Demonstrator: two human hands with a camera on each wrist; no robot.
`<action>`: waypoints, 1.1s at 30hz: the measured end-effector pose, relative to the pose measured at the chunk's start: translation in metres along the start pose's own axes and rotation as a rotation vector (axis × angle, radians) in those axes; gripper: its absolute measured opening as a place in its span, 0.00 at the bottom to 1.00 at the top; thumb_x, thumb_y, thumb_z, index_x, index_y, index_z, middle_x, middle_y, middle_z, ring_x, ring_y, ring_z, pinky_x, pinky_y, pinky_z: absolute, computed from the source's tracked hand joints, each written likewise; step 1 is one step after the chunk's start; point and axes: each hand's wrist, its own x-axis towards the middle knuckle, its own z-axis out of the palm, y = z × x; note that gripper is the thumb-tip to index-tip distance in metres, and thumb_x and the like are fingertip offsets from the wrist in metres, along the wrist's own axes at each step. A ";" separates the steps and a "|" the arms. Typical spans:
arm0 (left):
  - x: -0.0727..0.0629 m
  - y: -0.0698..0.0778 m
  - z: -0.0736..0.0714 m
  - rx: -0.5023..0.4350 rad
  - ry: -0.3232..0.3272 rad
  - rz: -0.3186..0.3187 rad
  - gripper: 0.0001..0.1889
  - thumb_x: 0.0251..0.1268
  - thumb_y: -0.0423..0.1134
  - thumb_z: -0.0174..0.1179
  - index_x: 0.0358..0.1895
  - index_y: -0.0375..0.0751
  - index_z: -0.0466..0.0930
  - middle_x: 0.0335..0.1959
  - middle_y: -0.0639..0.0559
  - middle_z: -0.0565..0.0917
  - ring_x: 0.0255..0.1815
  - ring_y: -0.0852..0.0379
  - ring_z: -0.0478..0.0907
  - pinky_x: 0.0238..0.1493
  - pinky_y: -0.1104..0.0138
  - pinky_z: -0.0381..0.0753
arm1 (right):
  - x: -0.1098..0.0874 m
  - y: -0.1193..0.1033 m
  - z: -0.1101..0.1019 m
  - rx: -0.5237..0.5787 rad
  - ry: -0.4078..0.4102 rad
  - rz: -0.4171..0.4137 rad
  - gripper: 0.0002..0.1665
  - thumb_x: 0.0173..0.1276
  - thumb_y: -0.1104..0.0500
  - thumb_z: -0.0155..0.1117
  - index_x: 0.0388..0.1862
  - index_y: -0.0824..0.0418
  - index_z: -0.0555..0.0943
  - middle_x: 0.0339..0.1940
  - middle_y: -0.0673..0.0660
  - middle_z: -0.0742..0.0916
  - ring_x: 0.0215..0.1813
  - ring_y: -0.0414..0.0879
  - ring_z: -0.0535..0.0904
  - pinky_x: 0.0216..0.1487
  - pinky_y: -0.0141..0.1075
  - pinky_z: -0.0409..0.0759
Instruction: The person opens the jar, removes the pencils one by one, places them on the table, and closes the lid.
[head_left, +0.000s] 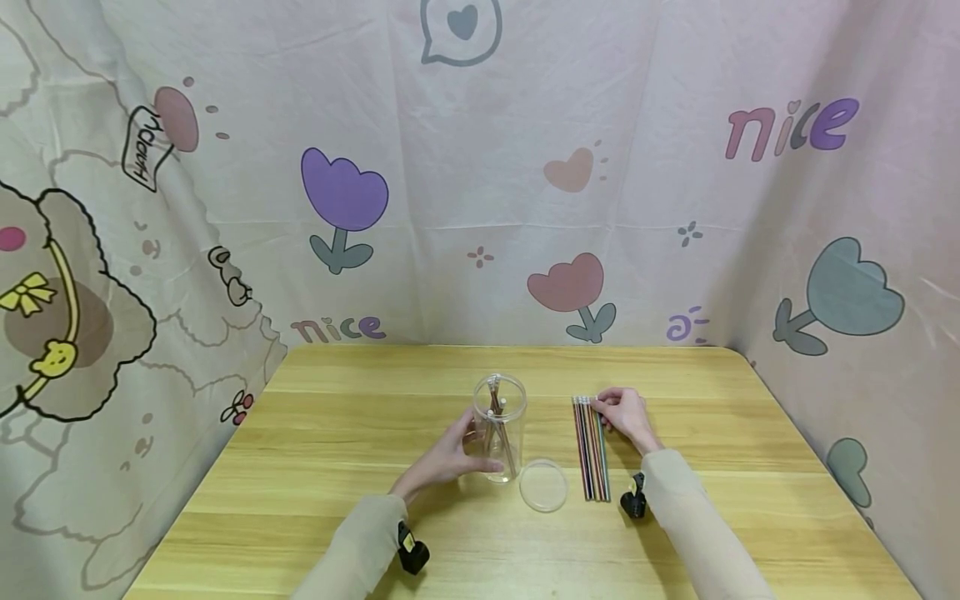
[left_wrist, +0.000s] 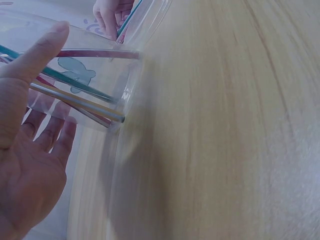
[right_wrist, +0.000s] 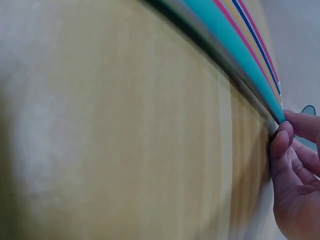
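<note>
Where the right grip (head_left: 628,414) pinches it, the teal pencil (right_wrist: 236,48) ends

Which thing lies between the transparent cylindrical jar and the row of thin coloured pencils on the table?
In the head view, a round transparent lid lies there on the light wooden table, closer to the jar than to the pencils.
</note>
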 end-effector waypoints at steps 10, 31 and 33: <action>0.001 0.001 0.000 0.009 -0.007 0.011 0.54 0.51 0.41 0.77 0.80 0.50 0.52 0.76 0.38 0.66 0.74 0.32 0.65 0.74 0.37 0.65 | -0.001 -0.001 0.000 -0.003 0.003 -0.001 0.14 0.69 0.63 0.66 0.46 0.73 0.82 0.24 0.55 0.87 0.19 0.39 0.78 0.20 0.29 0.80; -0.001 0.001 0.000 0.004 -0.008 0.007 0.53 0.52 0.39 0.77 0.79 0.48 0.53 0.76 0.37 0.67 0.74 0.32 0.66 0.75 0.37 0.65 | -0.005 -0.002 -0.005 0.076 -0.065 0.003 0.17 0.70 0.63 0.65 0.51 0.76 0.80 0.25 0.55 0.87 0.21 0.39 0.79 0.22 0.29 0.82; -0.001 0.002 0.000 0.002 -0.006 0.005 0.53 0.52 0.39 0.77 0.79 0.49 0.53 0.76 0.37 0.67 0.74 0.32 0.66 0.74 0.37 0.65 | -0.005 -0.001 -0.006 0.098 -0.066 0.008 0.17 0.70 0.63 0.66 0.52 0.75 0.80 0.26 0.55 0.87 0.21 0.39 0.79 0.23 0.28 0.82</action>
